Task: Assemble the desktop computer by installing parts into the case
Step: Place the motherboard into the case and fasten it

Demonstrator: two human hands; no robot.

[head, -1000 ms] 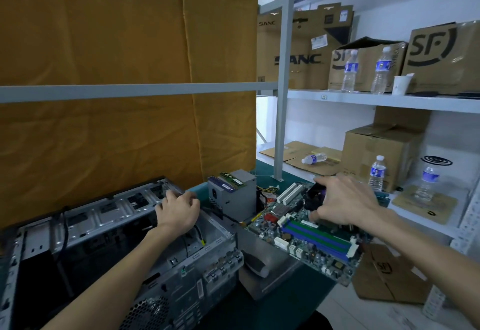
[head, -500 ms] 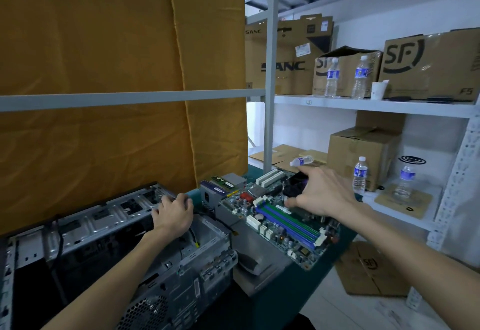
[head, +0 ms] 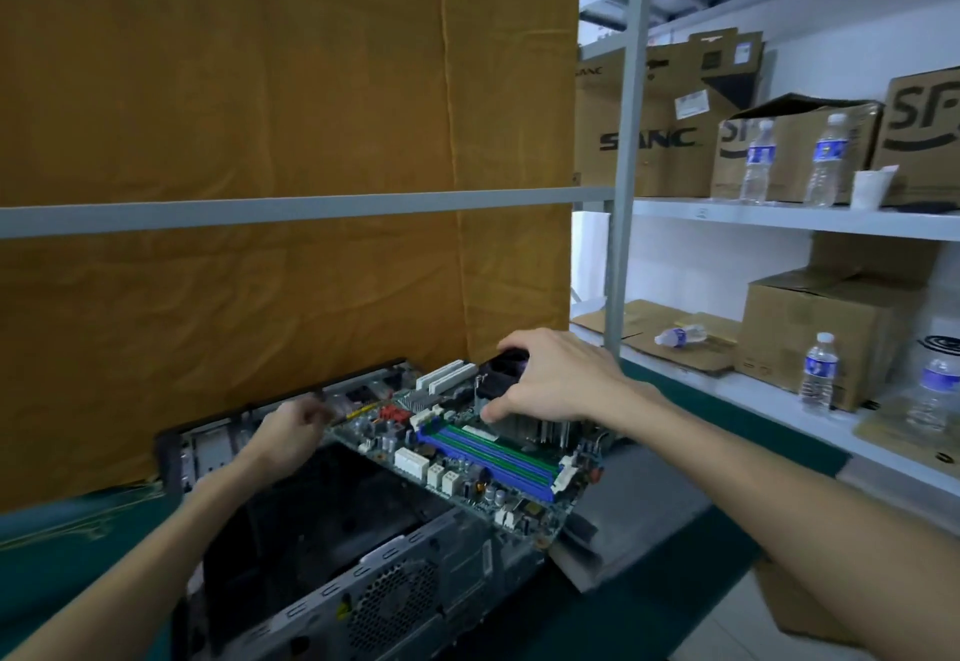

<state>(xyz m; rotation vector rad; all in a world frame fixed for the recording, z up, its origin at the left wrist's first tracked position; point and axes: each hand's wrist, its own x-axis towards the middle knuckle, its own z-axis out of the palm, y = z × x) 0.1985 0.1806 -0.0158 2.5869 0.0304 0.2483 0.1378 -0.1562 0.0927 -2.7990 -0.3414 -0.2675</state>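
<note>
Green motherboard (head: 467,457) with blue slots, mustard-yellow curtain (head: 260,140), dark-green tablecloth (head: 62,546)

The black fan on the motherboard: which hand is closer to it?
The right hand is closer: it grips the black fan from above. The left hand is off at the motherboard's far left edge, over the open case.

motherboard (head: 467,452) over the open case (head: 322,520) – case on the table (head: 67,546), shelves (head: 779,218) right, curtain (head: 260,140) behind
</note>
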